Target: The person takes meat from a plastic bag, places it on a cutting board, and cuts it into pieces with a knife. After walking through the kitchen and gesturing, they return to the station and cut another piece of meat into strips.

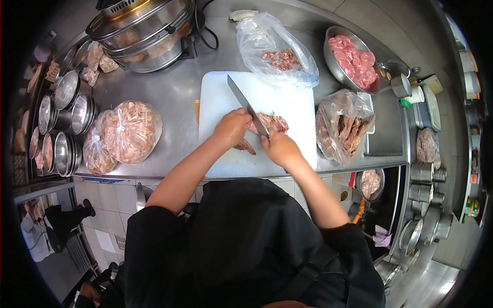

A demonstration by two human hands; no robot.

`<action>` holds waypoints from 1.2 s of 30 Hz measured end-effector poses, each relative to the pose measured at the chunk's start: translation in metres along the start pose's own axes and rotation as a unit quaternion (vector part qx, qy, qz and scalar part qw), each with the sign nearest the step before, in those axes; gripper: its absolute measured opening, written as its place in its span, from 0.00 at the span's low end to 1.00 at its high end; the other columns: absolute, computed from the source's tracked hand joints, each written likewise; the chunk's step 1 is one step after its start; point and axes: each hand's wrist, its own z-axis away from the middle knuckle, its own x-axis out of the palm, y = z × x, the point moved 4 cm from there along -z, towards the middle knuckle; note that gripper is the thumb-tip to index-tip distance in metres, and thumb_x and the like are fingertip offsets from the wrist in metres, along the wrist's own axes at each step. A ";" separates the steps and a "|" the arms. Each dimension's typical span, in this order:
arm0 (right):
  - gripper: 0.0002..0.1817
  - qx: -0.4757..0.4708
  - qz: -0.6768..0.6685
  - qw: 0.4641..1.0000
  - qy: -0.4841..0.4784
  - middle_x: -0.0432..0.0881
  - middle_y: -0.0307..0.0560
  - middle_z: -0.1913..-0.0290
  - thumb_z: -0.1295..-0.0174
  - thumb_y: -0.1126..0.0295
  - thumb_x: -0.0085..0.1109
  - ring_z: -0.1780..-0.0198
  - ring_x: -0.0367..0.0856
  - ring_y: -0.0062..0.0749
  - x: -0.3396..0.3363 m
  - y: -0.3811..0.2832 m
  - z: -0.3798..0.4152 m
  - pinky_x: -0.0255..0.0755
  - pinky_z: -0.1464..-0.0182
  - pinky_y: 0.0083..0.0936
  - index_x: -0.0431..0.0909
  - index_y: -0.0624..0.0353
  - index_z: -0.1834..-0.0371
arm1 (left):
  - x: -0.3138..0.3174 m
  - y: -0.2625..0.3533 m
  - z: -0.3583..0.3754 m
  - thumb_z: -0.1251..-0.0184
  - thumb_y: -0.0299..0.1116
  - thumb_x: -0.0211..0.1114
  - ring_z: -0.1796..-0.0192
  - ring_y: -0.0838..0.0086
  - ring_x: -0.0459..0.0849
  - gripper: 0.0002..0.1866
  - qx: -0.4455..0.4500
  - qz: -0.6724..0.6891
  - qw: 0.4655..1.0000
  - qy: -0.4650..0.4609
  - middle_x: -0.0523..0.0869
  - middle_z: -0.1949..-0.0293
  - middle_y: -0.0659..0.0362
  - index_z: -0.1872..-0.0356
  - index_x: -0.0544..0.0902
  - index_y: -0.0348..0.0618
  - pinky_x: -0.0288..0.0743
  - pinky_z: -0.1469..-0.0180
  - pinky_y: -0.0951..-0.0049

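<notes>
My right hand (282, 150) is closed around the handle of a large kitchen knife (241, 96). Its long blade slants up and to the left over a white cutting board (215, 92). My left hand (232, 127) presses curled fingers onto a strip of dark reddish meat (246, 147), left of the blade. The tail of this strip sticks out below the hand; the rest is hidden. Right of the blade, beside my right hand, lies a small pile of cut meat (275, 122).
A clear bag (280, 46) with chopped meat overlaps the board's far edge. To the right are a bag of meat strips (343, 126) and a metal bowl of pink meat (353, 61). Tied bags (132, 131), steel containers (67, 90) and a large round appliance (141, 38) stand left.
</notes>
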 end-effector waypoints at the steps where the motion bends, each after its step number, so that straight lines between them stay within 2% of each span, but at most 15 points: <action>1: 0.21 -0.030 0.011 0.999 0.040 0.86 0.67 0.68 0.27 0.59 0.51 0.70 0.87 0.59 0.010 0.004 -0.005 0.80 0.59 0.51 0.76 0.70 0.47 | -0.001 0.001 0.001 0.37 0.26 0.65 0.55 0.54 0.83 0.01 0.004 0.002 1.000 0.000 0.82 0.61 0.53 0.68 0.82 0.43 0.77 0.52 0.58; 4: 0.21 0.009 -0.084 0.994 -0.068 0.86 0.65 0.71 0.27 0.59 0.50 0.77 0.85 0.53 -0.017 0.003 -0.012 0.80 0.64 0.47 0.76 0.70 0.50 | -0.002 0.005 0.006 0.37 0.26 0.65 0.55 0.54 0.83 0.01 0.008 0.007 1.000 -0.004 0.82 0.61 0.53 0.68 0.83 0.43 0.77 0.52 0.58; 5: 0.21 0.008 -0.087 0.993 -0.073 0.85 0.62 0.73 0.25 0.57 0.51 0.82 0.82 0.47 -0.031 0.000 -0.009 0.79 0.70 0.42 0.74 0.68 0.48 | -0.005 0.006 0.003 0.37 0.26 0.65 0.55 0.54 0.83 0.01 0.006 0.012 1.000 -0.002 0.82 0.61 0.53 0.68 0.83 0.42 0.77 0.51 0.58; 7: 0.22 0.022 -0.081 0.991 -0.104 0.84 0.61 0.75 0.25 0.57 0.51 0.83 0.82 0.47 -0.050 -0.010 0.004 0.79 0.71 0.42 0.74 0.68 0.46 | -0.002 0.003 0.002 0.37 0.26 0.65 0.55 0.55 0.83 0.01 0.013 0.005 1.000 0.012 0.82 0.61 0.53 0.68 0.83 0.42 0.78 0.51 0.58; 9: 0.22 0.032 -0.101 0.988 -0.111 0.83 0.59 0.77 0.24 0.56 0.49 0.83 0.81 0.46 -0.016 0.001 0.000 0.78 0.72 0.43 0.74 0.69 0.46 | -0.001 0.002 0.005 0.37 0.25 0.66 0.55 0.55 0.83 0.00 0.021 -0.001 1.000 0.023 0.82 0.61 0.53 0.67 0.84 0.42 0.78 0.51 0.58; 10: 0.21 -0.002 -0.085 0.996 -0.010 0.83 0.59 0.77 0.24 0.57 0.48 0.82 0.82 0.47 0.016 0.012 -0.012 0.77 0.71 0.44 0.74 0.68 0.49 | -0.001 0.003 0.005 0.37 0.25 0.66 0.55 0.56 0.83 0.01 0.016 0.001 0.999 0.028 0.82 0.61 0.53 0.66 0.84 0.42 0.78 0.51 0.59; 12: 0.21 0.000 -0.077 0.997 0.013 0.83 0.60 0.77 0.24 0.56 0.48 0.80 0.82 0.49 0.017 0.012 -0.009 0.77 0.69 0.45 0.74 0.67 0.49 | -0.003 0.004 0.004 0.38 0.25 0.66 0.55 0.56 0.84 0.02 0.011 0.001 0.999 0.038 0.83 0.60 0.54 0.65 0.85 0.42 0.78 0.51 0.60; 15: 0.21 0.006 -0.083 0.996 -0.007 0.83 0.60 0.77 0.25 0.57 0.48 0.79 0.83 0.51 0.017 0.013 -0.009 0.78 0.67 0.47 0.75 0.67 0.47 | -0.010 0.004 0.010 0.38 0.26 0.67 0.55 0.56 0.84 0.03 0.025 0.032 0.999 0.019 0.84 0.60 0.54 0.64 0.86 0.42 0.78 0.51 0.60; 19: 0.21 -0.005 -0.075 0.997 -0.006 0.84 0.62 0.76 0.26 0.57 0.49 0.75 0.84 0.55 0.007 0.004 -0.005 0.78 0.63 0.49 0.74 0.68 0.45 | -0.012 0.003 0.021 0.37 0.26 0.67 0.55 0.56 0.84 0.04 0.015 0.045 0.996 0.078 0.85 0.61 0.54 0.63 0.86 0.42 0.78 0.51 0.60; 21: 0.19 0.011 -0.054 0.998 -0.017 0.86 0.70 0.63 0.29 0.60 0.51 0.57 0.86 0.65 -0.016 -0.006 0.001 0.77 0.50 0.55 0.78 0.66 0.48 | -0.010 0.003 0.018 0.37 0.26 0.67 0.55 0.56 0.84 0.03 0.025 0.036 0.995 0.086 0.85 0.61 0.54 0.63 0.86 0.41 0.78 0.52 0.60; 24: 0.19 -0.050 -0.004 0.999 0.011 0.86 0.69 0.61 0.29 0.60 0.51 0.56 0.86 0.65 -0.025 0.002 0.001 0.77 0.49 0.55 0.78 0.66 0.48 | -0.011 0.005 0.012 0.36 0.26 0.66 0.55 0.55 0.84 0.02 0.031 0.025 0.997 0.073 0.85 0.61 0.53 0.65 0.85 0.40 0.78 0.52 0.59; 27: 0.19 -0.023 0.026 0.999 -0.036 0.87 0.67 0.60 0.29 0.60 0.51 0.56 0.86 0.65 -0.021 -0.001 0.002 0.78 0.48 0.54 0.78 0.66 0.48 | -0.008 0.002 0.010 0.36 0.26 0.65 0.56 0.54 0.84 0.02 0.040 -0.008 0.998 0.054 0.85 0.62 0.53 0.66 0.84 0.40 0.78 0.52 0.58; 32: 0.20 -0.028 -0.022 0.999 -0.022 0.86 0.69 0.60 0.28 0.60 0.50 0.56 0.87 0.63 -0.020 -0.005 -0.018 0.79 0.48 0.51 0.78 0.66 0.47 | -0.005 -0.003 0.005 0.37 0.26 0.65 0.57 0.53 0.84 0.02 0.037 -0.023 0.999 0.028 0.85 0.63 0.51 0.67 0.84 0.40 0.78 0.53 0.57; 34: 0.21 0.035 -0.082 0.980 -0.177 0.85 0.71 0.53 0.28 0.61 0.49 0.49 0.84 0.63 -0.051 -0.019 -0.009 0.76 0.43 0.51 0.78 0.67 0.43 | -0.007 -0.001 0.003 0.37 0.26 0.65 0.57 0.53 0.84 0.02 0.042 -0.022 0.998 0.033 0.85 0.63 0.51 0.67 0.84 0.40 0.78 0.53 0.57; 36: 0.22 0.022 -0.059 0.979 -0.196 0.86 0.69 0.56 0.29 0.61 0.48 0.53 0.87 0.58 -0.041 -0.019 -0.004 0.74 0.39 0.50 0.77 0.67 0.41 | -0.006 -0.002 0.005 0.38 0.26 0.65 0.57 0.52 0.84 0.02 0.041 -0.020 0.998 0.036 0.85 0.63 0.51 0.67 0.84 0.40 0.78 0.53 0.56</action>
